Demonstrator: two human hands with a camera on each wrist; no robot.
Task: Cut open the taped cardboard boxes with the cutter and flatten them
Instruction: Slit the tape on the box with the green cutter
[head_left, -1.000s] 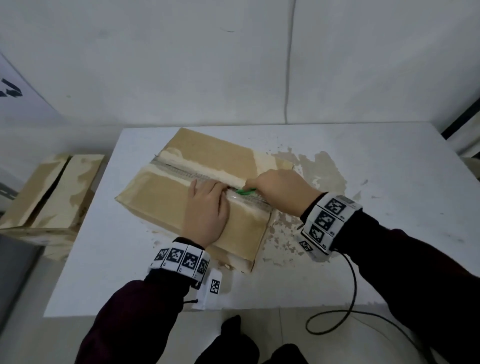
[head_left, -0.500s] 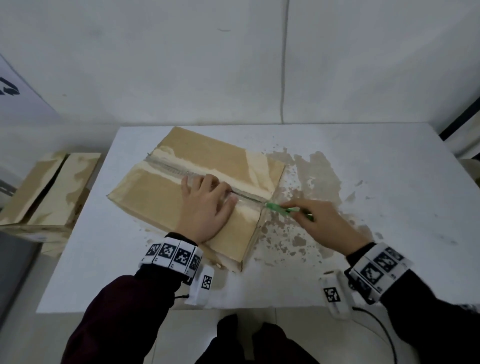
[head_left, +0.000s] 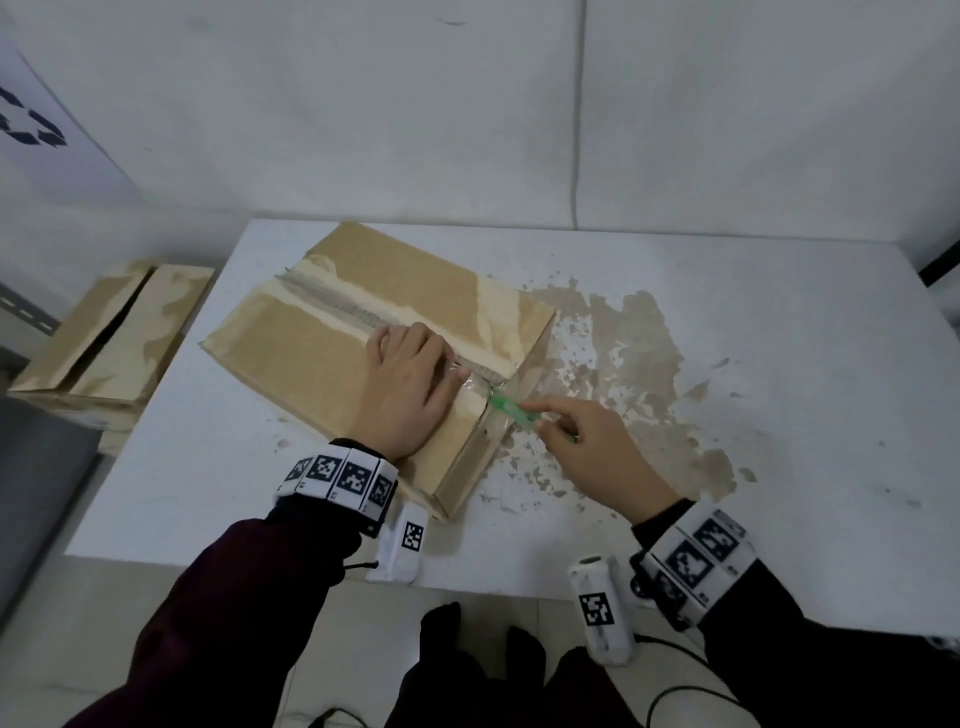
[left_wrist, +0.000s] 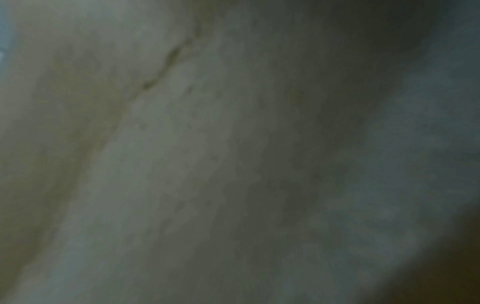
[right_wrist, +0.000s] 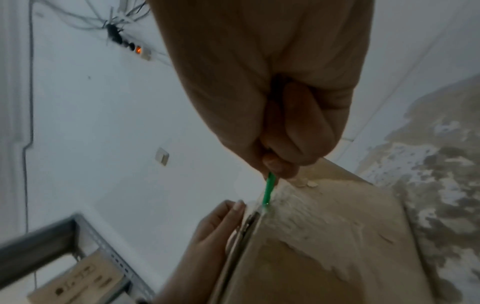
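A brown cardboard box (head_left: 311, 353) lies flat on the white table (head_left: 779, 364), with a strip of clear tape (head_left: 332, 304) along its centre seam. My left hand (head_left: 402, 387) lies palm down on the box top beside the seam, fingers straight. My right hand (head_left: 587, 441) grips a green cutter (head_left: 511, 410) whose tip sits at the box's near right corner, where the seam ends. In the right wrist view the green cutter (right_wrist: 267, 192) points down into the seam of the box (right_wrist: 324, 236), held between thumb and curled fingers. The left wrist view is dark and blurred.
A second cardboard box (head_left: 111, 332) sits off the table's left side, its top flaps parted. Brown stains (head_left: 634, 374) mark the tabletop right of the box. A cable (head_left: 675, 691) trails below the table's front edge. A wall rises behind the table.
My right hand drew the cutter along the seam from mid-box past the right end. It now brings the tip back to the box corner. My left hand stayed pressing on the box.
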